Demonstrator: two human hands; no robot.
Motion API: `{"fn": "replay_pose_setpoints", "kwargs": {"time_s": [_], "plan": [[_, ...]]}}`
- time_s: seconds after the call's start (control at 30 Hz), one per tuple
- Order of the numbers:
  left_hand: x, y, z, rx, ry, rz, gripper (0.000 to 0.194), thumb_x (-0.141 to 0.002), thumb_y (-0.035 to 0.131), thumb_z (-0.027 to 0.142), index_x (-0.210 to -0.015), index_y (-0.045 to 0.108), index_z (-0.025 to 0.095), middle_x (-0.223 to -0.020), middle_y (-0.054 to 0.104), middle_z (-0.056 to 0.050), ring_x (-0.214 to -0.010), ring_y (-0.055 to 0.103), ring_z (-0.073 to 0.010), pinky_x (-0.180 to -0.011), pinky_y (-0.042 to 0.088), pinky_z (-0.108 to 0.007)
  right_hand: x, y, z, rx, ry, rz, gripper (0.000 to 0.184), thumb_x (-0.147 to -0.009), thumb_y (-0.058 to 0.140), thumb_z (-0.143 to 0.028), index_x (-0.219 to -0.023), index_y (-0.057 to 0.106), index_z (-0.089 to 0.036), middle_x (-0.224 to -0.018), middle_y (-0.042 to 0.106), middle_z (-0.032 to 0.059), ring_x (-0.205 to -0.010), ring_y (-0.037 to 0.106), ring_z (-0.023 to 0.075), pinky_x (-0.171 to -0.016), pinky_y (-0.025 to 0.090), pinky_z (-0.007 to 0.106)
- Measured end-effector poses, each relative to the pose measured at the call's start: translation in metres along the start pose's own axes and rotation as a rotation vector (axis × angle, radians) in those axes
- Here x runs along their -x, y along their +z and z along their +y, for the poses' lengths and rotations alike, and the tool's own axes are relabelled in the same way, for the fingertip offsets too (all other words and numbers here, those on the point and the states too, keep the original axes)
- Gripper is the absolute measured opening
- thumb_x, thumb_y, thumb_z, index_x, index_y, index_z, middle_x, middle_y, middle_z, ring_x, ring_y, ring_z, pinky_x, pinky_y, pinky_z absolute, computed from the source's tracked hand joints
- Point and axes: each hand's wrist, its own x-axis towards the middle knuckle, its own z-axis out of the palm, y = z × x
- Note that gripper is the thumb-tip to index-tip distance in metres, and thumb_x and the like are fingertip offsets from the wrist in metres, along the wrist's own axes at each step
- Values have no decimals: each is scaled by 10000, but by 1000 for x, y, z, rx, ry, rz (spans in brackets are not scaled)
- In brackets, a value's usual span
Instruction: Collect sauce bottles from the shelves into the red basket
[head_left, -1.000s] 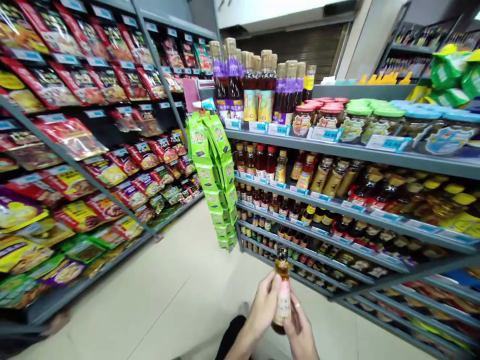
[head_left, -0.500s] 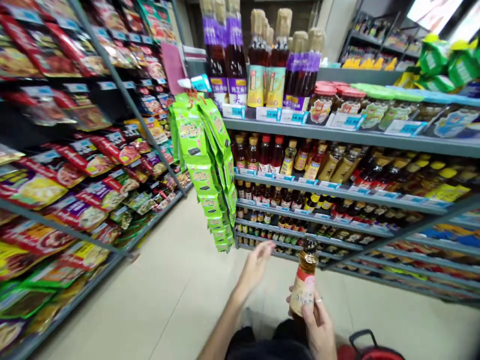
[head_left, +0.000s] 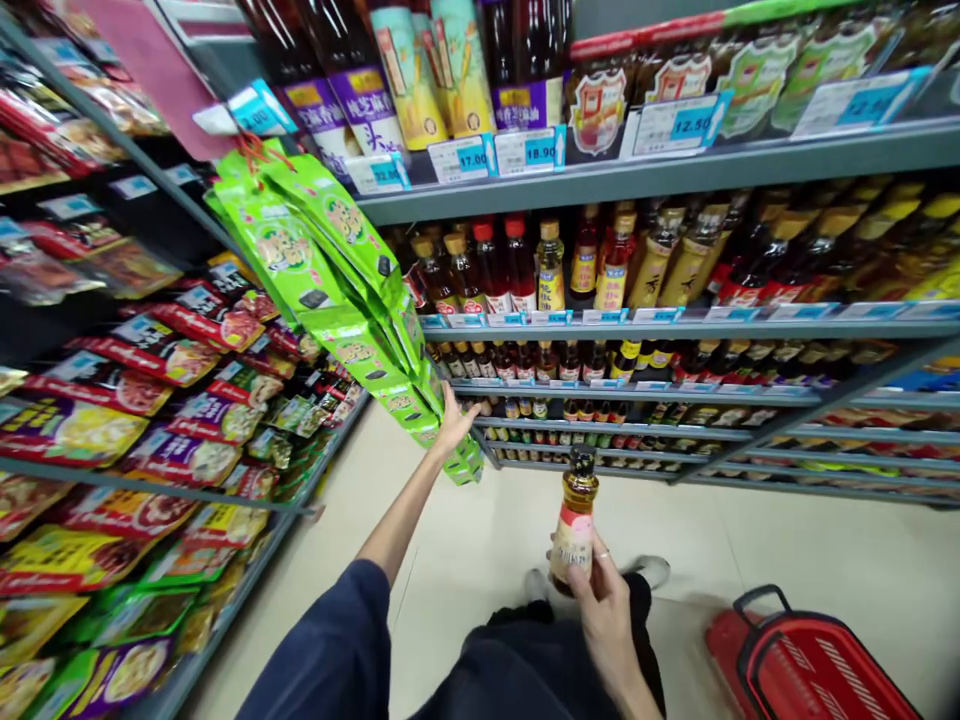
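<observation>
My right hand (head_left: 606, 605) grips a small amber bottle (head_left: 574, 515) with a black cap and pale label, held upright low in the aisle. My left hand (head_left: 454, 421) is stretched forward with fingers spread, touching the lower end of a hanging strip of green snack packets (head_left: 339, 280) at the corner of the shelf unit. Nothing is in the left hand.
Grey shelves (head_left: 675, 172) on the right carry sauce and oil bottles with blue price tags. Racks of red and yellow pouches (head_left: 150, 350) line the left. A red shopping basket (head_left: 806, 665) stands on the pale floor at lower right. My dark trousers show below.
The left hand let go of the bottle and reached forward to the green packets. The view has moved closer to the shelves and tilted down, and the red basket came into sight.
</observation>
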Motion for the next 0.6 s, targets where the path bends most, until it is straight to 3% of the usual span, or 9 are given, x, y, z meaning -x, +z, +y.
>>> {"fn": "replay_pose_setpoints", "kwargs": {"time_s": [0.13, 0.3, 0.4, 0.47, 0.53, 0.6], "plan": [[11, -5, -3, -44, -14, 21, 1096, -876, 695, 307, -1591, -129, 206, -1661, -263, -104, -1571, -52, -267, -1264, 170, -424, -19, -8, -5, 0, -9, -74, 762, -874, 721, -480, -1521, 443, -190, -1323, 659, 141, -1251, 622, 285, -996, 560, 373], [14, 1, 19, -52, -81, 81, 1036, -884, 687, 306, -1598, -49, 155, -1674, -218, -128, -1572, -35, -275, -1269, 167, -408, -41, -14, -23, 21, -49, -99, 768, -863, 730, -478, -1513, 462, -170, -1320, 660, 152, -1176, 659, 263, -963, 572, 354], [26, 14, 41, -31, -149, 55, 884, -905, 656, 351, -1582, 147, 99, -1698, -6, -174, -1569, 76, -293, -1272, 152, -420, -50, -13, -36, 14, -93, -99, 757, -851, 745, -464, -1496, 491, -160, -1335, 654, 155, -1178, 660, 265, -974, 568, 361], [46, 25, 61, -10, -189, -34, 753, -890, 674, 418, -1488, 388, 62, -1626, 299, -226, -1511, 288, -340, -1253, 211, -478, -54, -13, -41, 9, -120, -101, 736, -848, 750, -452, -1481, 514, -161, -1382, 625, 152, -1213, 644, 272, -998, 558, 371], [79, 36, 85, 33, -199, -192, 614, -855, 705, 496, -1309, 605, 93, -1428, 581, -213, -1360, 518, -354, -1189, 343, -514, -56, -12, -43, 6, -135, -97, 713, -854, 746, -447, -1472, 528, -167, -1411, 604, 148, -1241, 628, 276, -1017, 549, 380], [118, 44, 107, 155, -184, -420, 519, -893, 638, 560, -1250, 671, 184, -1346, 663, -142, -1299, 584, -308, -1146, 416, -481, -56, -10, -42, 13, -150, -81, 695, -856, 744, -446, -1463, 540, -174, -1419, 599, 141, -1259, 618, 277, -1038, 535, 386]]}}
